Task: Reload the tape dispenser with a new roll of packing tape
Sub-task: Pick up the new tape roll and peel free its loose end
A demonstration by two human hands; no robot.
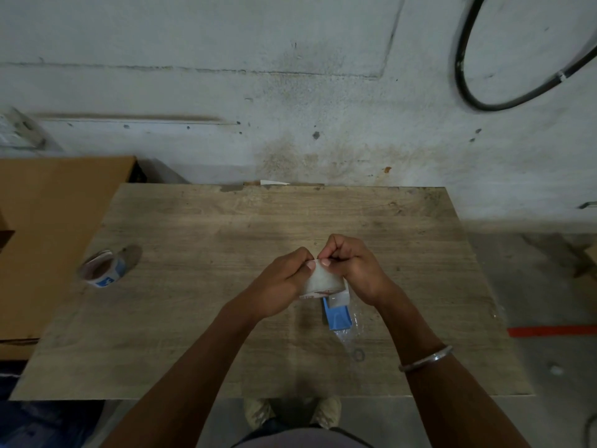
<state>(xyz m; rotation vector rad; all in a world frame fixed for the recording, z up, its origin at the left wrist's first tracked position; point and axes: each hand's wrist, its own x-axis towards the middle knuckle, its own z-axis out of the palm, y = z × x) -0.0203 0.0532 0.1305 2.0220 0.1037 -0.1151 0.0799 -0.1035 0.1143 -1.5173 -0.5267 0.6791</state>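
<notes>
Tape roll (pixel 323 279) sits gripped between left hand (pixel 284 279) and right hand (pixel 352 270), both pinching its top.

Around the bench

A cardboard box (pixel 48 240) is sitting beside the worktop's (pixel 226 221) left edge, a black cable (pixel 465 88) is looping down the wall, and orange floor tape (pixel 552 331) is showing right.

Clear tape roll (pixel 323 279) upright above blue dispenser (pixel 337 313) on wooden table (pixel 226 221).
</notes>
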